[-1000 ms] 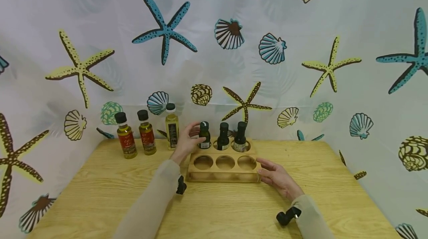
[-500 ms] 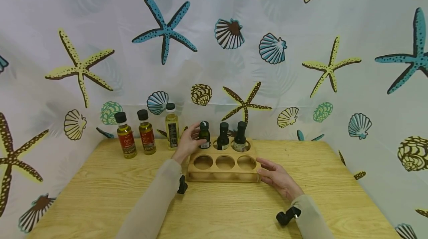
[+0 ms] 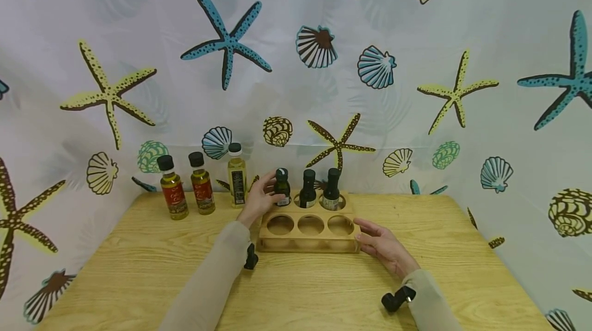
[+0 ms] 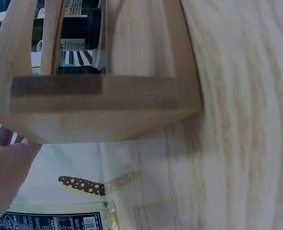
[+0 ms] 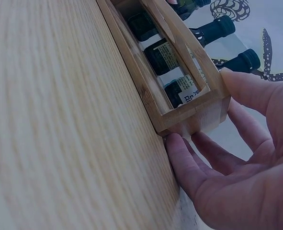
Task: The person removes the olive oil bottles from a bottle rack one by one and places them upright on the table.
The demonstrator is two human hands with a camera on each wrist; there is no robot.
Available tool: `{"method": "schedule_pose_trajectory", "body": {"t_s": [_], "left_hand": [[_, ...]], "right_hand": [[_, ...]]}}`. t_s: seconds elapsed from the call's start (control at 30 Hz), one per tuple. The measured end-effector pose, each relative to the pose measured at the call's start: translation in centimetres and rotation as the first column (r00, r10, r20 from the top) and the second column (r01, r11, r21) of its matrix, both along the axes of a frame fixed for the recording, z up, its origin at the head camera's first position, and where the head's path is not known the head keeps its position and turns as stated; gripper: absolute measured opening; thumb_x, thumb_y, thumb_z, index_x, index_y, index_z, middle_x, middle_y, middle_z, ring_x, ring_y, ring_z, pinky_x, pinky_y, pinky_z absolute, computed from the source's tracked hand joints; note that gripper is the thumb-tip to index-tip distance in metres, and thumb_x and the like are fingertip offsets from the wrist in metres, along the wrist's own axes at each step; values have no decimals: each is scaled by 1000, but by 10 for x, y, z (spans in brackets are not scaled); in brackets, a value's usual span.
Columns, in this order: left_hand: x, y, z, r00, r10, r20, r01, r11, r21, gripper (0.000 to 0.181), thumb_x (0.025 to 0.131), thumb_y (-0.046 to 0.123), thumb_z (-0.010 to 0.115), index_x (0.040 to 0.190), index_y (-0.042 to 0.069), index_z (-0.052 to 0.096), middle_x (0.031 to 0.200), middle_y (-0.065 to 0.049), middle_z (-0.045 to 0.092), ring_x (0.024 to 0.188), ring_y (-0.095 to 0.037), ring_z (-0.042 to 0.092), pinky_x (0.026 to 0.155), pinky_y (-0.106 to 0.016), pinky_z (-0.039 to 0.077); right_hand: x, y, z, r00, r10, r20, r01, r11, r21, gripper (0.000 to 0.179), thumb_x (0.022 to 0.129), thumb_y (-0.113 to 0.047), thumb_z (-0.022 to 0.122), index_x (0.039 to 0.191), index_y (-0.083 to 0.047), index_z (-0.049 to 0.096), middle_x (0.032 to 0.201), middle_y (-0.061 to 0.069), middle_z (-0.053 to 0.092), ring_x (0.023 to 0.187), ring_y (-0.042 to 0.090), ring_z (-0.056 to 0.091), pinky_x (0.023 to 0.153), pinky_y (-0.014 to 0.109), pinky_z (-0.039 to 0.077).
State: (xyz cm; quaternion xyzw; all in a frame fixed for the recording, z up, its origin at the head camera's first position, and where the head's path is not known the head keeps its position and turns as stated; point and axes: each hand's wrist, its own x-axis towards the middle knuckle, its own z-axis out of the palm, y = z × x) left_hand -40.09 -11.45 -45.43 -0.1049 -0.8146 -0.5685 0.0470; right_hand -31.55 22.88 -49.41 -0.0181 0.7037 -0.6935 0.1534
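A two-tier wooden bottle rack [image 3: 309, 244] stands on the table, with three round holes in its lower front tier. Three dark green bottles stand in its back row: a left bottle [image 3: 281, 187], a middle bottle [image 3: 308, 189] and a right bottle [image 3: 331, 190]. My left hand [image 3: 258, 201] holds the left bottle, thumb in front and fingers behind it. In the left wrist view the rack hides most of that hand. My right hand [image 3: 386, 250] grips the rack's right end, its thumb at the upper edge and fingers against the end face in the right wrist view.
Left of the rack stand two oil bottles with red labels, a far-left bottle [image 3: 174, 196] and a nearer one [image 3: 203, 191], and a pale oil bottle [image 3: 238, 182] with a dark label. A curtain [image 3: 393, 130] printed with starfish and shells hangs behind the wooden table [image 3: 296, 290].
The left thumb sits slightly lower on the left bottle than a second ago. The rack, the other bottles and the right hand stay where they were.
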Motion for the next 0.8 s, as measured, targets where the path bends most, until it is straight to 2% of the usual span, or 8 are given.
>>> {"method": "schedule_pose_trajectory", "body": {"t_s": [0.3,0.57,0.8], "left_hand": [[-1,0,-2,1000,1,2,-1,999,32,76,91,6,69,156,14,29,153,-21,36,136,-41,40,107,-54,41],[0,1,5,1000,20,21,-21,999,49,77,92,10,69,156,20,28,153,-17,37,136,-39,40,108,-53,41],[0,0,12,1000,7,14,-8,997,73,78,93,15,68,157,25,25,155,-14,33,138,-37,36,107,-54,41]], "right_hand": [[-1,1,-1,1000,0,-8,0,1000,0,56,97,-15,63,149,-15,44,160,18,25,135,26,44,105,41,46],[-2,1,-2,1000,8,-10,-8,1000,3,56,97,-15,62,149,-15,44,159,18,26,130,22,48,101,37,49],[-3,1,-3,1000,8,-15,-8,1000,7,56,97,-16,63,149,-15,44,159,18,27,126,18,52,101,37,49]]}}
